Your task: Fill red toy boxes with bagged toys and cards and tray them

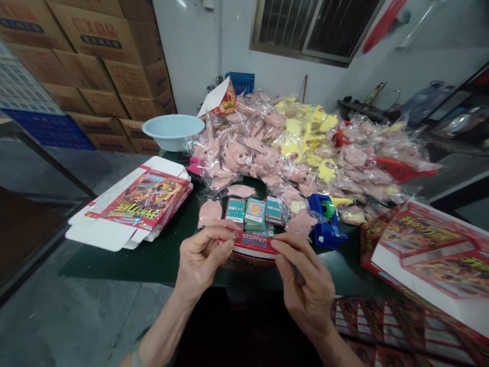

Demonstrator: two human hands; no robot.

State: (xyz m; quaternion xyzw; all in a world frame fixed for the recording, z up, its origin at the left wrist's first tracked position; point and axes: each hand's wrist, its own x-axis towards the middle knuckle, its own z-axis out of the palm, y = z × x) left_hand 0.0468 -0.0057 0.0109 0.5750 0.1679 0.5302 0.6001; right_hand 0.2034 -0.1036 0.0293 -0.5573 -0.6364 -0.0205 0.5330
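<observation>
Between my two hands, a red printed box (254, 243) is held at the near edge of the dark green table. My left hand (204, 260) pinches its left end between thumb and fingers. At the right end, my right hand (303, 278) grips the box with its fingertips. Just beyond the box lie small stacks of cards, one with a teal top card (235, 210), one yellowish green (255, 211) and one teal and dark (274, 210). Pink wrapped pieces lie on both sides of the cards, one at the left (210, 212) and one at the right (301, 223).
Flat printed cartons (141, 199) are stacked at the left, near a pale blue basin (173, 127). A large heap of bagged pink and yellow toys (267, 137) covers the back. A blue tape dispenser (329, 229) and a large red box (431, 255) stand at the right.
</observation>
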